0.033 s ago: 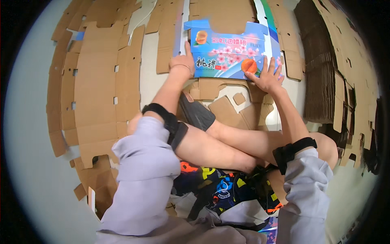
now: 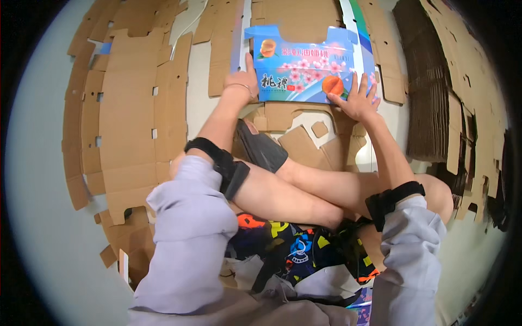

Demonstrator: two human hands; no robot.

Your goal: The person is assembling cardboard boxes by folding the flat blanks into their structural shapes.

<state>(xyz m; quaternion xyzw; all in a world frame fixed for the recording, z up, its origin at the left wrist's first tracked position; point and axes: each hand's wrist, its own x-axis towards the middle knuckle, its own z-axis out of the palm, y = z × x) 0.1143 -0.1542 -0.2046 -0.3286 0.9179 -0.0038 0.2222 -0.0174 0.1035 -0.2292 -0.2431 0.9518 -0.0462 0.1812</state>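
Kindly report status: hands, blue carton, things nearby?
Left hand at left edge, right hand spread on lower right corner. Blue carton: printed side showing. Brown cardboard at near edge.

A blue printed carton panel lies flat, face up, by the near edge of brown cardboard; a wide notch opens its far side between two raised corner tabs; a straight crease crosses it from side to side; orange fruit is pictured at far left and near right, pink blossoms spread between them, and dark lettering sits at near left.
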